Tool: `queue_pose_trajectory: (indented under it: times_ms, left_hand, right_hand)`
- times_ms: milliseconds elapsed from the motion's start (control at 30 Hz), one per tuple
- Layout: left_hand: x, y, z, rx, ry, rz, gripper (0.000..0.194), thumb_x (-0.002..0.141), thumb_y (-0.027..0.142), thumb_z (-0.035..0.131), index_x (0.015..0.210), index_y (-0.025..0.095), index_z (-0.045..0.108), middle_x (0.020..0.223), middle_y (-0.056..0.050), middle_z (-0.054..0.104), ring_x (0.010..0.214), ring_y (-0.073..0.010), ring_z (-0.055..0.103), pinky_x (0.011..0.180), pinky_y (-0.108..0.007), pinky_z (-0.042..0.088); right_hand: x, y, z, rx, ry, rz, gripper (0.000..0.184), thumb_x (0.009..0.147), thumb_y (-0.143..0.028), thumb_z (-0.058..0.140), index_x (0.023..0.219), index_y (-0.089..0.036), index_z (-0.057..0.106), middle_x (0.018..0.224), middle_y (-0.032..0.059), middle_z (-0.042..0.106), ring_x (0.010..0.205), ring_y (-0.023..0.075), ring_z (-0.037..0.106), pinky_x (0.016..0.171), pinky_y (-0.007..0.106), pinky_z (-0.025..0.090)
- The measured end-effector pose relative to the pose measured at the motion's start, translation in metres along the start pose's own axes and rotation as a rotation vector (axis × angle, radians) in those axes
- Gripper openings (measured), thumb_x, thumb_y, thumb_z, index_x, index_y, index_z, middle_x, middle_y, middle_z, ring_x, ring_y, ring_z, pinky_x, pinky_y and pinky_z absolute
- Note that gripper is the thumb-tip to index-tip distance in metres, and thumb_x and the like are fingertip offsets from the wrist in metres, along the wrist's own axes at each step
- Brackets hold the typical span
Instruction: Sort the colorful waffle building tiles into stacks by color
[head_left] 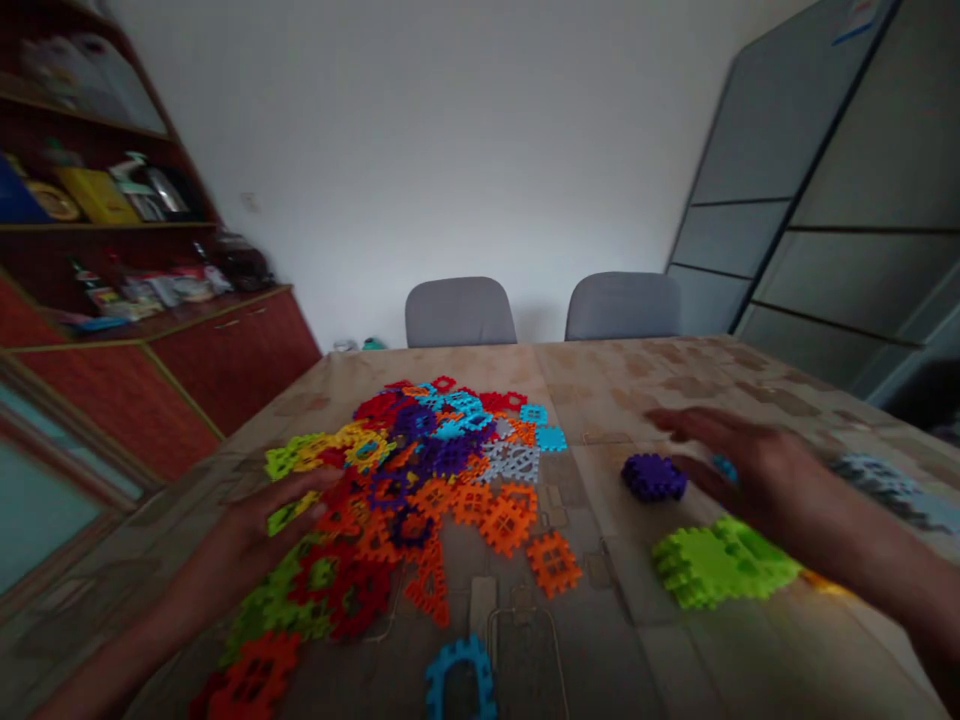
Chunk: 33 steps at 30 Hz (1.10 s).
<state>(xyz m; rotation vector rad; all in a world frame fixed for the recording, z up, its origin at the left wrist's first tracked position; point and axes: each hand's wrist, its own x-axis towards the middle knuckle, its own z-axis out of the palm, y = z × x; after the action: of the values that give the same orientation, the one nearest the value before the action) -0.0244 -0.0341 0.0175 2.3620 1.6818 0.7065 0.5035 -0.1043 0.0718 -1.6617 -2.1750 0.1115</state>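
Note:
A heap of flat interlocking plastic tiles [420, 470] in red, orange, purple, blue, yellow and green lies on the patterned table [615, 380]. My left hand [259, 530] rests at the pile's left edge, fingers bent round a yellow-green tile [292, 510]. My right hand [739, 460] hovers over the right side, fingers stretched out and blurred by motion, holding nothing that I can see. A small purple built block [654, 477] sits just left of it. A green built block [720, 562] lies below it.
Two grey chairs [459, 312] stand at the table's far edge. A dark red sideboard with cluttered shelves [150, 300] lines the left wall. Grey panelled doors [825, 200] stand at the right. A grey-blue tile cluster [885, 485] lies at the far right. A lone blue tile [461, 680] lies near the front.

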Motion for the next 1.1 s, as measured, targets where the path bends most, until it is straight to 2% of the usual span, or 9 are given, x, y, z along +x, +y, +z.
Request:
queue_pose_trajectory:
  times_ms: [33,133,167,233,367,533,833,1033,1100]
  left_hand:
    - [-0.003,0.0,0.0,-0.027,-0.002,0.0,0.041,0.095,0.066,0.045,0.119,0.042,0.068,0.129,0.011,0.071,0.12,-0.0247,0.066,0.106,-0.044,0.048]
    - [-0.013,-0.002,-0.004,-0.072,-0.026,-0.002,0.035,0.095,0.059,0.052,0.117,0.037,0.069,0.129,0.009,0.071,0.12,-0.0242,0.066,0.108,-0.043,0.047]
    - [-0.016,-0.003,-0.007,-0.075,-0.034,-0.005,0.034,0.095,0.058,0.053,0.117,0.037,0.068,0.13,0.009,0.071,0.12,-0.0236,0.066,0.108,-0.042,0.046]
    - [-0.019,-0.009,-0.016,-0.076,-0.031,-0.015,0.034,0.096,0.057,0.054,0.12,0.036,0.067,0.132,0.01,0.07,0.123,-0.0225,0.064,0.111,-0.042,0.043]
    - [-0.021,-0.026,-0.031,-0.075,0.028,-0.08,0.045,0.099,0.064,0.046,0.127,0.032,0.061,0.139,0.006,0.065,0.129,-0.0236,0.058,0.113,-0.047,0.039]
    - [-0.029,-0.041,-0.017,-0.123,0.011,-0.077,0.065,0.094,0.076,0.039,0.12,0.024,0.069,0.129,-0.006,0.071,0.118,-0.0285,0.066,0.102,-0.043,0.051]
    - [-0.04,-0.032,-0.014,-0.119,-0.031,0.098,0.041,0.097,0.053,0.052,0.126,0.028,0.068,0.133,-0.006,0.069,0.126,-0.0291,0.062,0.109,-0.04,0.046]
    - [-0.043,-0.036,-0.003,-0.091,-0.082,0.133,0.04,0.095,0.045,0.056,0.131,0.031,0.065,0.136,-0.004,0.067,0.127,-0.0288,0.061,0.109,-0.04,0.045]
    - [-0.043,-0.04,0.002,-0.066,-0.083,0.132,0.042,0.096,0.044,0.055,0.135,0.031,0.062,0.139,-0.004,0.065,0.129,-0.029,0.059,0.11,-0.041,0.044]
  right_hand:
    - [-0.007,-0.037,0.012,0.089,0.038,-0.144,0.042,0.095,-0.026,0.053,0.136,-0.034,0.059,0.132,0.0063,0.066,0.115,0.0322,0.066,0.098,0.048,0.054]
    - [-0.03,-0.126,0.06,0.262,-0.194,-0.369,0.043,0.091,-0.018,0.059,0.128,-0.04,0.062,0.109,0.0002,0.075,0.095,0.0246,0.073,0.082,0.038,0.061]
    - [-0.036,-0.144,0.077,0.276,-0.262,-0.439,0.038,0.09,-0.019,0.062,0.122,-0.04,0.064,0.101,-0.0007,0.076,0.087,0.0237,0.073,0.075,0.036,0.061]
    - [-0.043,-0.161,0.11,0.255,-0.225,-0.519,0.032,0.087,-0.018,0.065,0.113,-0.035,0.067,0.092,0.0002,0.076,0.077,0.0229,0.072,0.065,0.033,0.06]
    - [-0.041,-0.161,0.147,0.16,-0.217,-0.43,0.035,0.077,-0.018,0.072,0.109,-0.03,0.065,0.1,0.0046,0.073,0.085,0.0244,0.071,0.071,0.032,0.061]
    - [-0.028,-0.164,0.16,0.161,-0.188,-0.313,0.027,0.084,-0.014,0.063,0.106,-0.03,0.062,0.1,0.0041,0.07,0.088,0.0241,0.07,0.075,0.036,0.06]
    - [-0.022,-0.162,0.171,0.116,-0.025,-0.251,0.028,0.089,-0.02,0.056,0.115,-0.03,0.061,0.103,0.0074,0.071,0.09,0.0278,0.071,0.076,0.043,0.061]
    - [-0.018,-0.166,0.179,0.081,-0.043,-0.186,0.076,0.079,-0.026,0.07,0.149,-0.025,0.042,0.145,0.0153,0.056,0.127,0.0378,0.057,0.101,0.056,0.052]
    - [-0.014,-0.168,0.18,0.072,-0.1,-0.154,0.079,0.079,-0.025,0.07,0.152,-0.022,0.041,0.147,0.016,0.054,0.13,0.0386,0.055,0.105,0.059,0.048]
